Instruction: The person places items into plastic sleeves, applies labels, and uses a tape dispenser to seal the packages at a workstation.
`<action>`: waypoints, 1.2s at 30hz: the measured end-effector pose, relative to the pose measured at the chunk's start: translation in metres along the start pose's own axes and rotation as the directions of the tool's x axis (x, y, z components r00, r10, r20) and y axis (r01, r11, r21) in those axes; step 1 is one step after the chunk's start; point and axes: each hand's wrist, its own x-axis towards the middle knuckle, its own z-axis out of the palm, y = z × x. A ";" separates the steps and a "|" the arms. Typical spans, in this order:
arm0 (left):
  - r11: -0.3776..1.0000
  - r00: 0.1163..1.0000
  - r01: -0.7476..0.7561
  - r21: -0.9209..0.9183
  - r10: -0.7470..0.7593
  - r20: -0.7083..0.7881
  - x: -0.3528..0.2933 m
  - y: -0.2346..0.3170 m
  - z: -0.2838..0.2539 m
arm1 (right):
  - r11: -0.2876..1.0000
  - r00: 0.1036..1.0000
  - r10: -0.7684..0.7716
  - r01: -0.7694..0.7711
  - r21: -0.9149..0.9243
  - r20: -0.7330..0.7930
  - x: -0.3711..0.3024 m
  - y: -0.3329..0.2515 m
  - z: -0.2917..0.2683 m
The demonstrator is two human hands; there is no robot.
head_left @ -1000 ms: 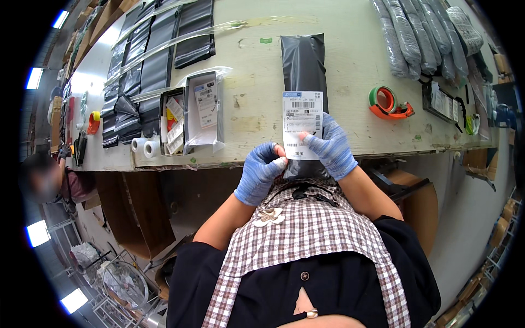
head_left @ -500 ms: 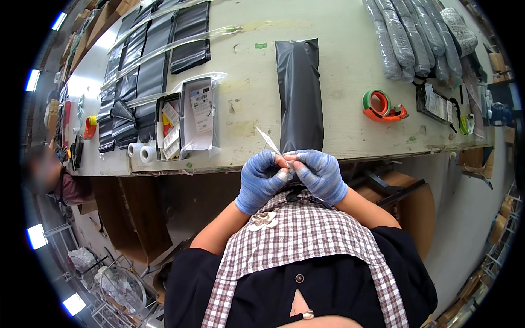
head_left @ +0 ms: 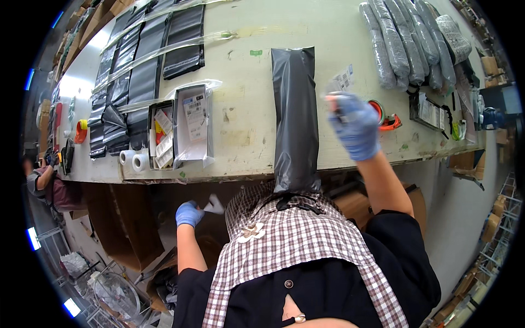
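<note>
A long dark grey plastic mailing bag [head_left: 296, 109] lies lengthwise in front of me, its near end hanging over the table edge against my checked apron. My right hand [head_left: 354, 123], in a blue glove, is raised over the table right of the bag. Its fingers are closed on a printed white label [head_left: 341, 81], blurred by motion. Below the table edge on the left is my left hand [head_left: 190, 214], also gloved. A crumpled white strip of paper [head_left: 214, 205] is at its fingertips; its fingers are partly smeared.
Left of the bag stand an open box [head_left: 194, 126] with labels and two white rolls [head_left: 134, 159]. Black bags [head_left: 145, 71] lie under clear strips. On the right are an orange tape dispenser [head_left: 387, 120] and grey wrapped bundles [head_left: 402, 44]. Another person [head_left: 52, 186] works far left.
My hands, together at the bag's near end before, have parted. The right one moved up and right with the label. The left one dropped down and left, the white strip beside it.
</note>
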 end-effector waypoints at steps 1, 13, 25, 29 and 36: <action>1.000 1.000 -0.001 -0.026 0.001 -0.012 0.000 -0.001 0.003 | 0.993 0.994 -0.086 0.091 -0.078 0.070 -0.003 -0.004 0.018; 0.586 0.687 -0.713 -0.384 0.477 -0.548 -0.055 0.123 -0.049 | 0.969 0.805 0.176 -0.038 -0.246 0.567 -0.021 -0.025 0.103; 0.375 0.517 -0.854 -0.361 0.531 -0.672 -0.075 0.242 -0.036 | 0.950 0.871 -0.099 -0.061 0.306 0.481 -0.150 -0.027 -0.011; 0.499 0.732 -0.679 -0.538 0.507 -0.454 -0.080 0.253 -0.014 | 0.899 0.933 0.273 -0.161 -0.407 0.235 -0.116 0.090 -0.033; 0.520 0.858 -0.396 -0.757 0.502 -0.104 -0.096 0.272 -0.009 | 0.873 0.879 0.308 -0.110 -0.475 0.364 -0.123 0.118 -0.047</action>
